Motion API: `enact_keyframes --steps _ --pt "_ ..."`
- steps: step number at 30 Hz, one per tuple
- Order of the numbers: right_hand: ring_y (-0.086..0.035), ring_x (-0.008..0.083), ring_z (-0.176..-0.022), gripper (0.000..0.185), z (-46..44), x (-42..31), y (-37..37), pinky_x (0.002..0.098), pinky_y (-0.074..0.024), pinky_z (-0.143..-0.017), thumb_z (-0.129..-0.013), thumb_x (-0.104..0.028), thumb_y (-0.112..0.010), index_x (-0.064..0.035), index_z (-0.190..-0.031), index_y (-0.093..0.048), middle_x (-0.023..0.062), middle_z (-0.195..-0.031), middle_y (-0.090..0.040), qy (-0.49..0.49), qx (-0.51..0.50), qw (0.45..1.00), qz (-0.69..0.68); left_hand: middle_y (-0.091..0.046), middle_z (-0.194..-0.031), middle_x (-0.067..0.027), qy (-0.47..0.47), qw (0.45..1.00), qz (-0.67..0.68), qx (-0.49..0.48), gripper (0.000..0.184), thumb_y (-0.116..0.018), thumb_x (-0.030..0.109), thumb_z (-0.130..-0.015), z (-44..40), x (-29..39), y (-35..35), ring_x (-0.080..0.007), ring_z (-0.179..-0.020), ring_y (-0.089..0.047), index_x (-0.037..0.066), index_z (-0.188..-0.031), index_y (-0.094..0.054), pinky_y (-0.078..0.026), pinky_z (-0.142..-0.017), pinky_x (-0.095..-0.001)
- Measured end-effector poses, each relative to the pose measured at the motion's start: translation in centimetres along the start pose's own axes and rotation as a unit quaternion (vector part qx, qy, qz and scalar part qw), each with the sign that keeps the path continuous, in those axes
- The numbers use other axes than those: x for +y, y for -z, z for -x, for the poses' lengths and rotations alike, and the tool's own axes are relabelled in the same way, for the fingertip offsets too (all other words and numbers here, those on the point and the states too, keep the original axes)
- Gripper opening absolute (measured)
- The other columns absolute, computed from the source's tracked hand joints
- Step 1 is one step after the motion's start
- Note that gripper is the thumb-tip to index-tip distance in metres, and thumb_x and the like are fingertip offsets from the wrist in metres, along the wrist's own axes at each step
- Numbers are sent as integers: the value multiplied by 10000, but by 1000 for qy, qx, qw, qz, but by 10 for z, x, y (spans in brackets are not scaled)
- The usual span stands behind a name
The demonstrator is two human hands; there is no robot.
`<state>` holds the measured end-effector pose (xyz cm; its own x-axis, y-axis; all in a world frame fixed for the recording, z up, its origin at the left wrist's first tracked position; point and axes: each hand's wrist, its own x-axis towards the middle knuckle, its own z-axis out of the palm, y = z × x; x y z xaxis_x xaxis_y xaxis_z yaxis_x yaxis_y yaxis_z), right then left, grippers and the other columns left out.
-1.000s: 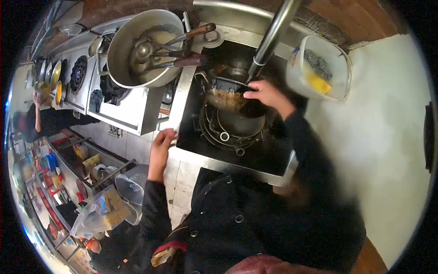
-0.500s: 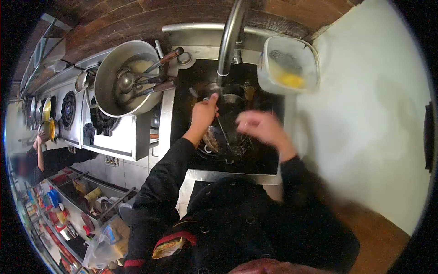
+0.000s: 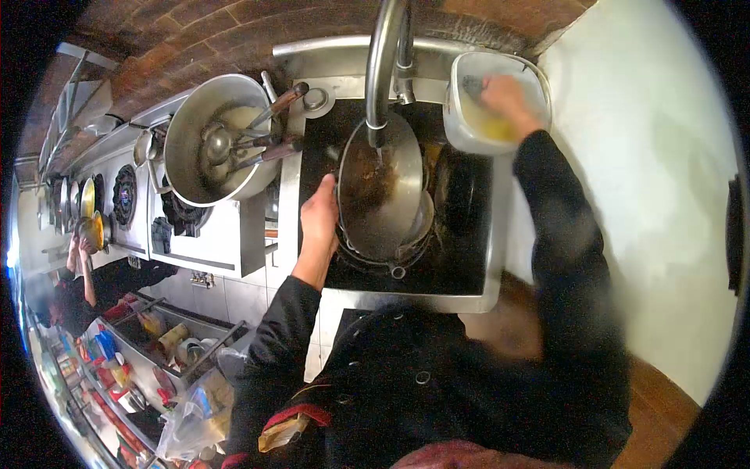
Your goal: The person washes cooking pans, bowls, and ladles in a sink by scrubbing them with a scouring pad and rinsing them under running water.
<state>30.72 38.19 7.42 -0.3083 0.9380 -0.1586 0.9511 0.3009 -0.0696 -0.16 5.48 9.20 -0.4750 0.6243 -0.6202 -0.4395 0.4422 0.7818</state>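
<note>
My left hand [image 3: 319, 215] is closed on the left side of a round metal pan [image 3: 391, 211], which is tilted up in the sink beneath the faucet [image 3: 380, 94]. Brown residue marks the inside of the pan. On the right, my right hand [image 3: 509, 103] is inside a white plastic tub [image 3: 461, 141], its fingers closed around a dark grey scouring pad [image 3: 472, 83]. A blurred yellow sponge [image 3: 498, 127] lies in the tub below that hand. Other dark pans [image 3: 457, 187] sit in the sink, partly hidden by the held pan.
Left of the sink, a large pot [image 3: 183, 156] holding several ladles [image 3: 217, 144] stands on the stove, handles leaning toward the sink. A wall [image 3: 625, 195] bounds the right side. Far left, another person's hands [image 3: 84, 250] hold a pan beside a crowded shelf [image 3: 176, 352].
The metal pan has come up under the faucet in my left hand. My right hand has moved from over the sink into the tub and onto the scouring pad.
</note>
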Motion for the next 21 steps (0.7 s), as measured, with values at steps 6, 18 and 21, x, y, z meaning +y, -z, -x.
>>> enact_keyframes --steps 6,18,21 --pt "-627 339 -877 198 116 -80 68 422 -488 -790 -740 -223 -713 -115 -887 -636 164 -915 -650 -36 152 936 -314 -273 -512 49 5 981 190 -32 465 -552 346 -958 -41 -65 47 -106 -444 -260 189 -574 -342 -241 -455 -285" --pt "-607 260 -927 211 171 -230 -257 383 -467 -848 -868 -221 -593 -40 -976 -591 127 -923 -640 -95 -298 724 -615 -609 -745 -66 -2 999 -30 15 335 -418 324 -975 -48 -141 120 -163 -639 -574 55 -926 -611 -439 -515 -324" --pt "-596 296 -1054 358 180 -280 -336 397 -455 -920 -891 -269 -612 -80 -1189 -557 155 -1116 -635 70 -190 840 -504 -513 -634 -61 213 974 67 47 306 -465 319 -933 -59 -156 138 -178 -465 -446 39 -934 -590 -333 -396 -339"
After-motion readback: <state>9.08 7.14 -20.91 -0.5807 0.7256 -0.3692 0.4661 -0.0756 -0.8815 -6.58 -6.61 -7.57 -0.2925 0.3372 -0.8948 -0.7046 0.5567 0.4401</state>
